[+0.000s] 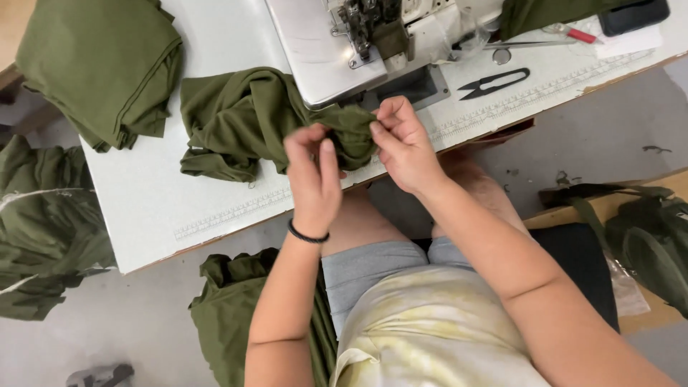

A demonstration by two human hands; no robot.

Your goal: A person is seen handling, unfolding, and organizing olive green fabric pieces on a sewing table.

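Head view, left hand (pixel 313 175), right hand (pixel 405 143) pinching olive fabric (pixel 244 118)

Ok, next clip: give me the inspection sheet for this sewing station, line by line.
Surface: pale work table with a printed ruler strip along its front edge.
Job's things: olive green fabric piece bunched in front of the sewing machine.
Clutter: folded olive stack at the far left corner; black thread snips; red-handled tool; dark flat device.
Hands: left hand and right hand both pinch the fabric's edge at the table front.
Cables: nothing seen.
Surroundings: grey floor; olive fabric heaps at left, under the table and at right.
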